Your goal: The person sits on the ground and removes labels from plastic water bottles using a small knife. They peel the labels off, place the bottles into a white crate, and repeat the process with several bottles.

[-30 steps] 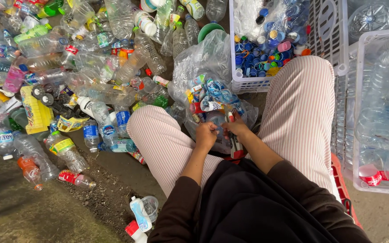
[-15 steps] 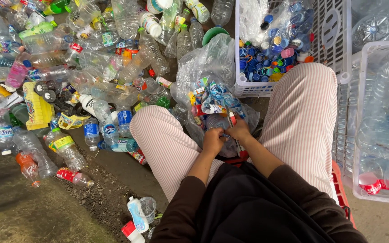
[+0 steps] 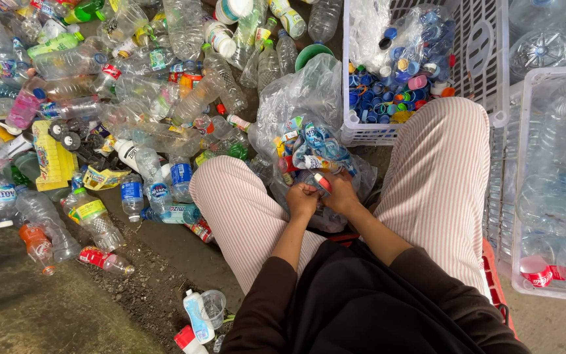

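Hands, left (image 3: 302,196) and right (image 3: 340,193), now sit closer together, both pinching a red-banded bottle label (image 3: 321,181). Clear plastic bag (image 3: 296,98) of stripped labels lies just beyond them on the floor.

Peeled blue, red and yellow bottle labels (image 3: 309,154) fill a clear plastic bag (image 3: 296,98) between the knees; a yellow packet (image 3: 52,157) lies left.

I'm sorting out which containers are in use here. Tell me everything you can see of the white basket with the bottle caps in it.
The white basket is a plastic crate with slotted lattice walls and a handle cut-out. It stands upright on the ground past the person's right knee. Inside lie loose bottle caps, mostly blue with some yellow, orange, pink and white, plus crumpled clear plastic film. Its front rim touches the clear plastic bag and sits against the striped trouser leg. Neither hand touches it.
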